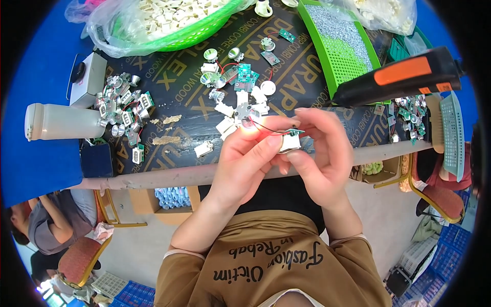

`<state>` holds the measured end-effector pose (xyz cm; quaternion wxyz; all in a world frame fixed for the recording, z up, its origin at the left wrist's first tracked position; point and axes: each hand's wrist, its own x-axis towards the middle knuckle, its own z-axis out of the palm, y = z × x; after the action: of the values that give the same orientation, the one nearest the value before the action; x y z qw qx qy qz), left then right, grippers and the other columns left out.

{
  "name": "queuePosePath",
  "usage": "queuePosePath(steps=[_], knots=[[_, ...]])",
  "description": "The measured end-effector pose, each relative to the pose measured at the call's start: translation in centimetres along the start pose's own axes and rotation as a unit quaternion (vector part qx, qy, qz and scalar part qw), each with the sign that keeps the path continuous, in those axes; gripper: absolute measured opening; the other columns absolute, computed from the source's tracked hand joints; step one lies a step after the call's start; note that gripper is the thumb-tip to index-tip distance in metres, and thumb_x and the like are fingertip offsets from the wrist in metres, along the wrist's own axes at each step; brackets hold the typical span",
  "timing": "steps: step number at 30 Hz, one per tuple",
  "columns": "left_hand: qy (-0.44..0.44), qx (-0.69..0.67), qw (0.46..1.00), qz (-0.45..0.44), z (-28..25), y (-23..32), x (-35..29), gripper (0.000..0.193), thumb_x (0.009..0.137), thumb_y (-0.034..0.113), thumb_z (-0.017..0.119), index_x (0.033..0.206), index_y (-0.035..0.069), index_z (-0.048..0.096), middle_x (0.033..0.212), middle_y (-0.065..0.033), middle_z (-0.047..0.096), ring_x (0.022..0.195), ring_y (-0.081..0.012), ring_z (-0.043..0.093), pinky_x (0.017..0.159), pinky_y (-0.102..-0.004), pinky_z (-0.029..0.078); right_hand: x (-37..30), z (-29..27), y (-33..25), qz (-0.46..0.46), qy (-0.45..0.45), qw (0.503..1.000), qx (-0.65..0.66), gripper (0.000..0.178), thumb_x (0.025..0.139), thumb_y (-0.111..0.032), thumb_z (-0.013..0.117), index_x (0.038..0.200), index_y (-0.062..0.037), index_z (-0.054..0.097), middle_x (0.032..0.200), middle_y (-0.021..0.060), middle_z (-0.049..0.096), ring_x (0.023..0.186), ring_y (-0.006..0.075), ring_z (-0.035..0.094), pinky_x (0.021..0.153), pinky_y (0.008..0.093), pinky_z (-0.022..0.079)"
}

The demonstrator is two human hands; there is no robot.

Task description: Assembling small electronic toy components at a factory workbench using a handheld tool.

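Observation:
My left hand (244, 166) is closed around a small lamp assembly, with a bright glow (249, 126) at its fingertips. Thin red and black wires (267, 130) run from there to a small green circuit board (295, 132). Right beside the board is a white plastic housing (290, 143), pinched between the fingers and thumb of my right hand (327, 158). Just beyond my hands lie white plastic housings (225, 126) and a loose cluster of silver reflectors (210, 79) wired to green boards (245, 77). The fingers partly hide the held lamp.
A green basket of white parts (192, 38) stands at the back left, and a green tray of small metal pieces (335, 66) at the back right. A black-and-orange tool (404, 75) juts in from the right. Heaped lamp parts (123, 105) lie by a whitish bottle (64, 122).

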<state>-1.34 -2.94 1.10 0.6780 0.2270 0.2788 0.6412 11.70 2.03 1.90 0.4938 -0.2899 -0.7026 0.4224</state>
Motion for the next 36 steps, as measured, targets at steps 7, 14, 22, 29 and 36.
queuePosePath(steps=[7,14,22,29,36], knots=[[-0.033,-0.019,0.999,-0.008,-0.82,-0.28,-0.12,0.028,0.089,0.013,0.049,0.112,-0.003,0.049,0.092,-0.0084,0.058,0.068,-0.0132,0.054,0.061,-0.024,0.046,-0.01,-0.09,-0.07,-0.006,-0.011,1.0,-0.019,0.033,0.066,-0.002,0.067,0.098,0.0006,0.057,0.086,0.01,0.058,0.075,0.0176,0.056,0.067,0.0265,0.045],[-0.021,0.0,1.0,-0.02,-0.54,-0.11,-0.03,0.027,0.088,0.013,0.049,0.112,-0.001,0.05,0.09,-0.0067,0.059,0.068,-0.0114,0.054,0.061,-0.0232,0.046,-0.15,0.09,0.33,0.01,-0.001,0.999,0.037,0.033,0.067,-0.002,0.067,0.098,0.0006,0.057,0.085,0.009,0.058,0.07,0.016,0.055,0.064,0.0252,0.045],[-0.004,0.006,1.0,-0.021,-0.42,-0.22,-0.27,0.027,0.089,0.014,0.049,0.113,0.001,0.05,0.089,-0.005,0.059,0.069,-0.0102,0.055,0.061,-0.0227,0.047,-0.27,0.25,0.54,0.0,0.004,0.999,0.034,0.033,0.067,-0.002,0.067,0.099,0.0003,0.057,0.087,0.0085,0.059,0.068,0.015,0.055,0.062,0.0247,0.045],[-0.008,-0.019,1.0,-0.005,-0.71,-0.82,-0.26,0.026,0.089,0.015,0.049,0.111,0.001,0.05,0.087,-0.0054,0.057,0.067,-0.0109,0.054,0.058,-0.0231,0.046,-0.52,0.15,0.5,0.016,0.0,1.0,0.023,0.034,0.068,-0.002,0.066,0.101,0.0007,0.056,0.088,0.0085,0.058,0.074,0.0149,0.054,0.067,0.025,0.043],[-0.012,-0.033,0.999,-0.016,-0.78,-0.62,-0.12,0.023,0.088,0.014,0.051,0.108,0.001,0.052,0.087,-0.0054,0.057,0.067,-0.0105,0.053,0.059,-0.0228,0.046,-0.81,0.51,0.61,0.054,0.009,0.997,0.061,0.033,0.069,-0.002,0.064,0.1,0.0026,0.056,0.086,0.0085,0.057,0.076,0.0148,0.053,0.068,0.0262,0.043]])
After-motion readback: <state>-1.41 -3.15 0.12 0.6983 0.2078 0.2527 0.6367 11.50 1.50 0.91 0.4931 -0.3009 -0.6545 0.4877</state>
